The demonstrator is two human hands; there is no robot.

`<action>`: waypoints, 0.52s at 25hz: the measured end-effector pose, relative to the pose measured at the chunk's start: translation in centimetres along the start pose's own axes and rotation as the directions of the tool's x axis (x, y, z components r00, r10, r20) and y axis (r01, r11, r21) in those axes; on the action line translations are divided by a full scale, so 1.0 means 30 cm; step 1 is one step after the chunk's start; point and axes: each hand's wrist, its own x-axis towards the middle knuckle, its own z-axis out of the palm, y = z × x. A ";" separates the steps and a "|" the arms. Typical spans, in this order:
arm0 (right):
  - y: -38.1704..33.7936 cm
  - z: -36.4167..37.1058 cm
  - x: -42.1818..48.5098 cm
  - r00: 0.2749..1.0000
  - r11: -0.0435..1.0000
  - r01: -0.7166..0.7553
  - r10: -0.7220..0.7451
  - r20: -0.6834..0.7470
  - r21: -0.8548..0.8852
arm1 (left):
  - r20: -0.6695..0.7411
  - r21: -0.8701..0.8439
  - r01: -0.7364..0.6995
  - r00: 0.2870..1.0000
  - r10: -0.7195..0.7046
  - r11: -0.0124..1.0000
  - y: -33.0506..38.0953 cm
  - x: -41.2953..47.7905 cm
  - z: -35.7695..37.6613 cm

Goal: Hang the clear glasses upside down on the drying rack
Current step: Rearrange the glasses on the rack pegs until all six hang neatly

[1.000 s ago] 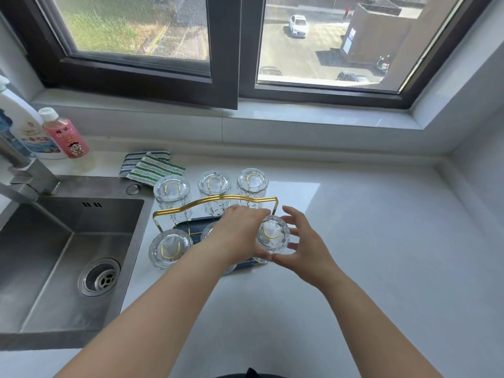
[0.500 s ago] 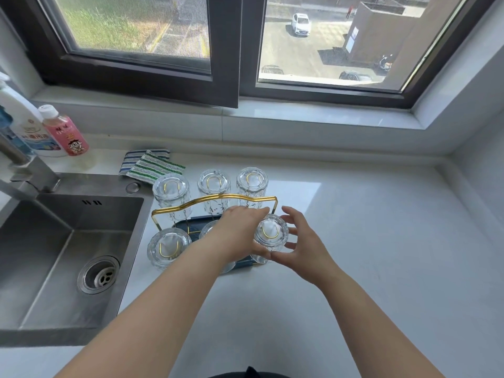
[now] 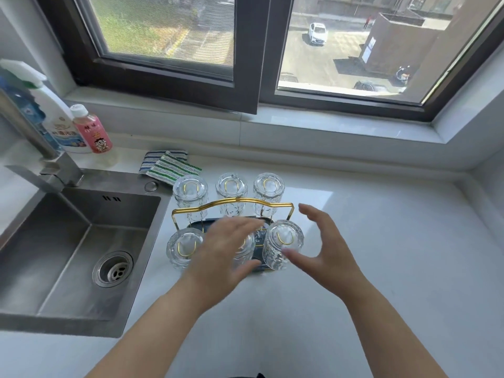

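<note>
Six glasses (image 3: 283, 242), one rack (image 3: 231, 204), two bottles (image 3: 91, 130), two cloths (image 3: 170, 167), two hands (image 3: 226, 252).

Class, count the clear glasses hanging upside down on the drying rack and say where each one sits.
6. Back row: left, middle, right. Front row: left, right, and a middle one mostly hidden behind the left hand.

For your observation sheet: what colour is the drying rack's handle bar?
Gold: the handle bar arches over the rack, clearest in the head view.

Left hand (image 3: 227, 248), right hand (image 3: 326, 248): fingers spread, empty
</note>
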 end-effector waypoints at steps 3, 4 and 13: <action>-0.125 0.083 0.007 0.983 0.983 0.182 -0.183 0.010 0.019 | -0.376 -0.036 0.256 0.892 -0.250 0.966 -0.101 -0.139 -0.103; -0.161 0.133 0.017 0.972 0.974 0.226 -0.223 0.080 -0.027 | -0.368 -0.066 0.390 0.846 -0.385 0.919 -0.135 -0.167 -0.132; -0.269 0.406 0.140 0.897 0.818 0.352 -0.155 0.414 -0.456 | 0.065 -0.243 0.572 0.815 -0.576 0.783 -0.238 -0.180 -0.122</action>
